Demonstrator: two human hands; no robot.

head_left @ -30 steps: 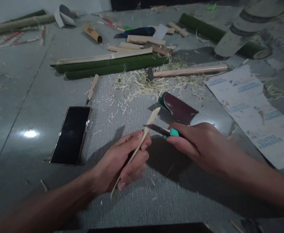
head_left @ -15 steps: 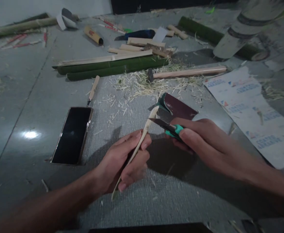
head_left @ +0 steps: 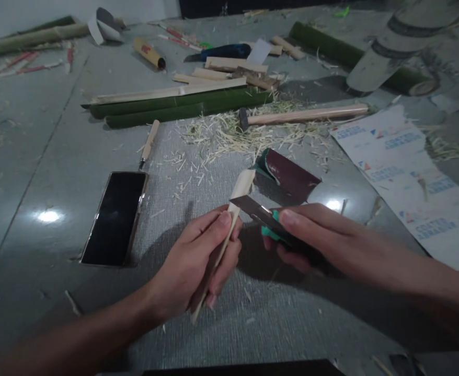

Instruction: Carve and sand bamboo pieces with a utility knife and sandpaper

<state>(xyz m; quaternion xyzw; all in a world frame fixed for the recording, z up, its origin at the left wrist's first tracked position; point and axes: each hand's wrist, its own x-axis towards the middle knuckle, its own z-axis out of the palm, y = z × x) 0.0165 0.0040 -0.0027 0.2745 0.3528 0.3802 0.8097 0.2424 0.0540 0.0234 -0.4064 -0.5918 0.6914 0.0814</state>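
My left hand (head_left: 198,256) is closed around a thin, pale bamboo strip (head_left: 242,184), which slants up and away with its wider end standing out beyond my thumb. In my right hand (head_left: 311,230) is a utility knife (head_left: 257,210) with a dark and teal handle, its blade out. The blade lies at the strip just above my left thumb; whether it bites into the bamboo I cannot tell. Just beyond the strip's tip lies a folded piece of maroon sandpaper (head_left: 292,175) with a green inner side.
Left of my hands lies a black phone (head_left: 115,219), with a wooden-handled tool (head_left: 150,140) above it. Farther off are shavings (head_left: 233,138), a hammer (head_left: 308,114) and split green bamboo (head_left: 186,107). A printed abrasive sheet (head_left: 405,177) lies right; a whitish post-like object (head_left: 382,57) stands behind.
The bamboo strip has turned in my left hand and now shows its broader face. The knife blade has moved left and slightly down along it, toward my left thumb.
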